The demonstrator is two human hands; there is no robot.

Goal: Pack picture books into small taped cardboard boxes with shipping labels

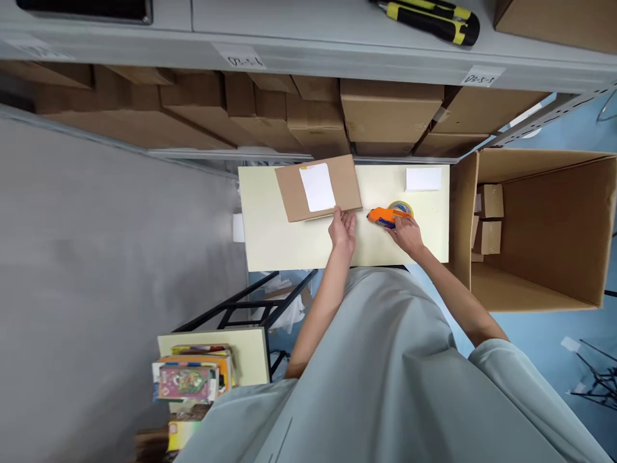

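A flat brown cardboard box with a white label lies slightly turned on the pale tabletop. At its near right edge is my left hand, the fingertips pinching that edge and the palm partly turned up. My right hand is wrapped round an orange tape dispenser, whose front end points left towards the box. A tape roll with a yellow and blue core shows just behind the dispenser. Part of the dispenser's grip is hidden by my fingers.
A white block of paper lies at the back right. Right of the table stands a large open carton with small boxes inside. Behind, a shelf holds brown boxes and a yellow-black cutter. Books are stacked at lower left.
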